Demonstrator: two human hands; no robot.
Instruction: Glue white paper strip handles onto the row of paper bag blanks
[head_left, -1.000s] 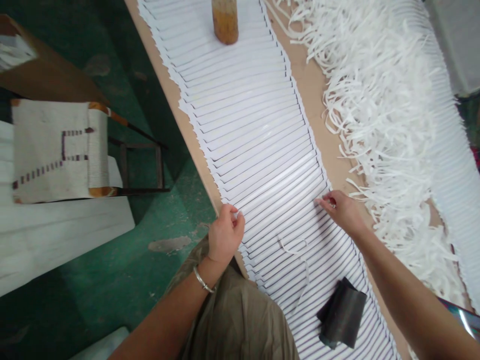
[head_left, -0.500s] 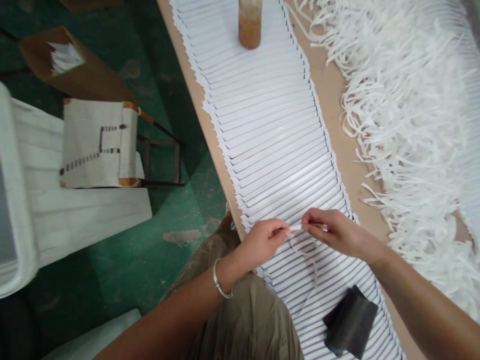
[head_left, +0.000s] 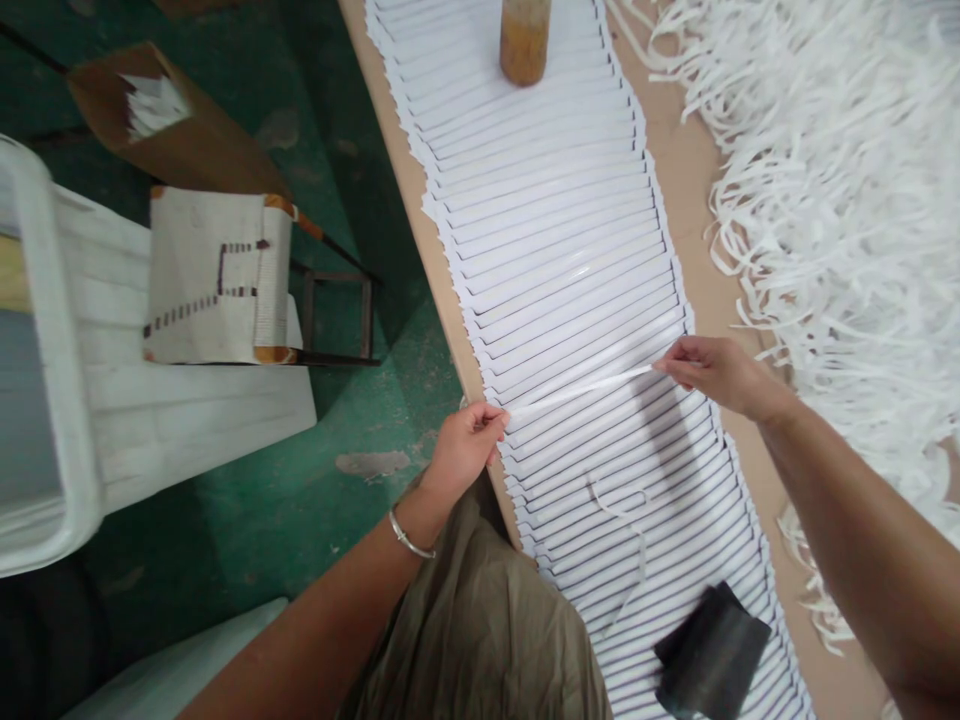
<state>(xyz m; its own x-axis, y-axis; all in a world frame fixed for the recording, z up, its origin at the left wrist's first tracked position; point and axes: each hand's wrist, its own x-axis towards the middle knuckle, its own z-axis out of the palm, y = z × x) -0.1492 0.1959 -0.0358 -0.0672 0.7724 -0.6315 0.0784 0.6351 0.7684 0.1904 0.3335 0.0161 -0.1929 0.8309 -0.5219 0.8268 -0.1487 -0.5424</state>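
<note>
A thin white ribbon point(head_left: 581, 390) is stretched taut between my two hands, just over a long row of overlapping white sheets point(head_left: 555, 240). My left hand point(head_left: 469, 440), a bangle at its wrist, pinches one end by the table's edge. The other end is pinched by my right hand point(head_left: 712, 370), near the right side of the row. Below the ribbon, a loose white strip point(head_left: 637, 535) lies curled on the sheets. A folded black piece of material point(head_left: 712, 650) rests on the row's near end.
A large tangled heap of white strips point(head_left: 847, 220) covers the table's right part. A jar with amber contents point(head_left: 525, 45) stands on the far sheets. On the green floor at left are a woven-seat stool point(head_left: 210, 275), a cardboard box point(head_left: 202, 130) and a white plastic bin point(head_left: 75, 400).
My hands have moved apart, the left toward the table edge and the right up and outward. The ribbon between them is now drawn out long. The view has shifted slightly.
</note>
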